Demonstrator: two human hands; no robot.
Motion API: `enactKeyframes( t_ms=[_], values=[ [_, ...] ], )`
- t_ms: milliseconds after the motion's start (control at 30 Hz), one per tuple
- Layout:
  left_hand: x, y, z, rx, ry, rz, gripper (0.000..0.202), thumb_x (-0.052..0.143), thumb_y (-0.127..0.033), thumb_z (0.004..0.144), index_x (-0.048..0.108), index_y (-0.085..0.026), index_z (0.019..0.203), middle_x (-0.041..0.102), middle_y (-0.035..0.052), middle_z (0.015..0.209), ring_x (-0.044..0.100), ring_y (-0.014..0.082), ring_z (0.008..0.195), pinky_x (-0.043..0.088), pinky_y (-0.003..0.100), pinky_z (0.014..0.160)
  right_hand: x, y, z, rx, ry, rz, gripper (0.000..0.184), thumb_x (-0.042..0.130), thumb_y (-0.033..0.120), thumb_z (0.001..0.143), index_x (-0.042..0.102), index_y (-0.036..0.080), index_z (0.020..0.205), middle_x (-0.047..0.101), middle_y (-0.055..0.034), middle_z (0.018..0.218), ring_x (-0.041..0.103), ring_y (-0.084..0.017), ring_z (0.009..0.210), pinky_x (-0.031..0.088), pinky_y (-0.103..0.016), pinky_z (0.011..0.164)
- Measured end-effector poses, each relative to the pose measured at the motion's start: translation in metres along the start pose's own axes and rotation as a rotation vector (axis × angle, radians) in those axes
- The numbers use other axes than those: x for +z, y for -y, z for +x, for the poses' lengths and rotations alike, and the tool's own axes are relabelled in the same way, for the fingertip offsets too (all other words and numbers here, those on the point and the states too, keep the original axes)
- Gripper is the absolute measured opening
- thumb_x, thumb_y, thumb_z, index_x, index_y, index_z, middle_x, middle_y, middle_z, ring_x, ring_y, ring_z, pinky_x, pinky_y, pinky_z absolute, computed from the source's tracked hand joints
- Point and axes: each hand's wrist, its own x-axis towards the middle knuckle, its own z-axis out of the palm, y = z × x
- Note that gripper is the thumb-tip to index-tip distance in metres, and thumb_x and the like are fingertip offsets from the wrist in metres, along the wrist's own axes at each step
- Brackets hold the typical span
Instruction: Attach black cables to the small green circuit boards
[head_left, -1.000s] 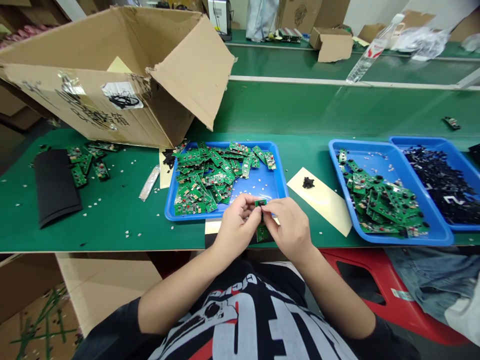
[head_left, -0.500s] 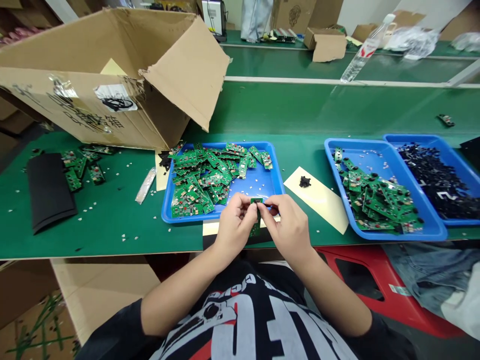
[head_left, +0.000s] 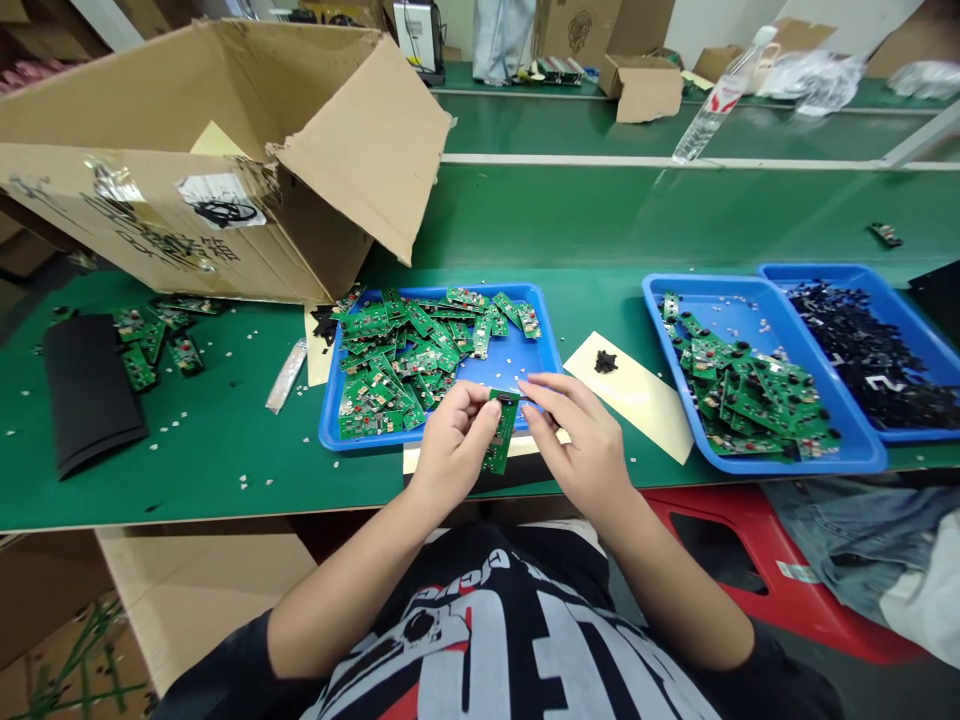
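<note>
A black sheet point(head_left: 94, 390) lies on a green worktop at far left, beside loose circuit boards point(head_left: 154, 345) and in front of an open cardboard box point(head_left: 210, 150). Next comes a blue tray point(head_left: 525, 352) piled with similar boards. At its near edge, a worker's left hand point(head_left: 452, 445) reaches forward from a bent elbow, thumb and curled fingers clamped on one narrow green circuit board point(head_left: 496, 448). The right hand point(head_left: 589, 455) angles in from the other side, palm down, its thumb and forefinger parted close to the board's top end. The held board is upright and slightly tilted, with a dark part across its top. It sits between the two hands, its left edge in the left hand's pinch, its lower end jutting below the thumb. Farther right, a cream paper strip point(head_left: 637, 400) bears a small black heap point(head_left: 605, 362), next to a second blue tray point(head_left: 720, 310) of boards.
</note>
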Motion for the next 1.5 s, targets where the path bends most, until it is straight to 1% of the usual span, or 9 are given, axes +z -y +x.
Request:
enactKeyframes(
  t_ms=[133, 333, 500, 667, 800, 967, 1133, 1367, 1500],
  values=[
    [-0.002, 0.000, -0.001, -0.001, 0.005, -0.001, 0.023, 0.057, -0.040, 0.081, 0.051, -0.018, 0.079, 0.050, -0.0035, 0.065, 0.044, 0.0089, 0.055, 0.038, 0.020, 0.051, -0.005, -0.003, 0.004, -0.030, 0.004, 0.023, 0.019, 0.054, 0.018, 0.089, 0.069, 0.016, 0.099, 0.068, -0.0048, 0.075, 0.063, -0.015, 0.068, 0.051, -0.027, 0.061],
    [-0.005, 0.001, -0.002, 0.067, 0.023, 0.077, 0.018, 0.054, -0.035, 0.083, 0.049, -0.018, 0.075, 0.040, -0.0064, 0.058, 0.035, 0.0070, 0.049, 0.030, 0.019, 0.046, -0.010, -0.005, 0.008, -0.102, -0.008, -0.062, 0.018, 0.053, 0.017, 0.090, 0.069, 0.014, 0.096, 0.067, -0.0038, 0.068, 0.058, -0.013, 0.060, 0.047, -0.026, 0.057],
    [-0.016, -0.006, 0.001, 0.109, 0.213, 0.202, 0.014, 0.050, -0.029, 0.084, 0.052, -0.018, 0.076, 0.045, -0.0045, 0.064, 0.040, 0.0078, 0.055, 0.034, 0.020, 0.051, -0.014, -0.010, 0.013, -0.197, 0.007, -0.110, 0.016, 0.053, 0.017, 0.090, 0.069, 0.015, 0.087, 0.066, -0.0053, 0.068, 0.059, -0.015, 0.065, 0.048, -0.028, 0.060],
    [-0.024, -0.011, 0.006, -0.007, 0.433, 0.219, 0.017, 0.050, -0.031, 0.085, 0.052, -0.017, 0.075, 0.050, -0.0031, 0.065, 0.047, 0.0086, 0.058, 0.036, 0.021, 0.054, -0.013, -0.017, 0.013, -0.348, 0.063, -0.069, 0.015, 0.053, 0.012, 0.088, 0.068, 0.016, 0.086, 0.066, -0.0055, 0.072, 0.059, -0.014, 0.065, 0.049, -0.027, 0.059],
    [-0.019, -0.003, 0.005, -0.104, 0.536, 0.025, 0.019, 0.052, -0.036, 0.086, 0.051, -0.017, 0.087, 0.060, 0.0018, 0.079, 0.062, 0.0130, 0.069, 0.046, 0.026, 0.064, -0.009, -0.023, 0.013, -0.381, 0.089, -0.025, 0.021, 0.051, 0.010, 0.088, 0.068, 0.018, 0.098, 0.065, -0.0072, 0.083, 0.060, -0.014, 0.072, 0.052, -0.027, 0.063],
    [-0.009, 0.013, 0.005, -0.084, 0.471, -0.047, 0.026, 0.052, -0.042, 0.087, 0.051, -0.017, 0.086, 0.057, -0.0010, 0.070, 0.060, 0.0111, 0.062, 0.049, 0.025, 0.062, -0.013, -0.020, 0.017, -0.359, 0.126, 0.122, 0.048, 0.055, 0.016, 0.087, 0.047, 0.021, 0.134, 0.063, -0.0124, 0.109, 0.062, -0.019, 0.094, 0.055, -0.036, 0.078],
    [-0.012, 0.014, 0.008, 0.022, 0.268, 0.087, 0.029, 0.045, -0.044, 0.090, 0.055, -0.017, 0.092, 0.053, -0.0026, 0.069, 0.055, 0.0096, 0.058, 0.050, 0.024, 0.058, -0.031, -0.012, 0.017, -0.215, -0.025, 0.304, 0.049, 0.057, 0.015, 0.084, 0.050, 0.028, 0.131, 0.068, -0.0060, 0.106, 0.067, -0.019, 0.083, 0.055, -0.040, 0.078],
    [-0.030, 0.013, 0.012, 0.396, 0.228, 0.511, 0.033, 0.039, -0.030, 0.096, 0.058, -0.018, 0.120, 0.063, 0.0063, 0.091, 0.058, 0.0156, 0.087, 0.049, 0.031, 0.080, -0.076, -0.007, 0.018, -0.026, -0.627, 0.525, 0.016, 0.058, 0.034, 0.085, 0.072, 0.031, 0.093, 0.064, 0.0032, 0.071, 0.055, -0.012, 0.052, 0.048, -0.028, 0.043],
    [-0.034, 0.009, 0.011, 0.545, 0.235, 0.619, 0.034, 0.053, -0.026, 0.090, 0.054, -0.020, 0.124, 0.061, 0.0081, 0.102, 0.059, 0.0156, 0.094, 0.050, 0.030, 0.083, -0.094, -0.007, 0.025, 0.136, -0.566, 0.434, 0.020, 0.052, 0.034, 0.087, 0.070, 0.039, 0.092, 0.065, 0.0034, 0.079, 0.059, -0.014, 0.063, 0.054, -0.033, 0.062]
  ],
)
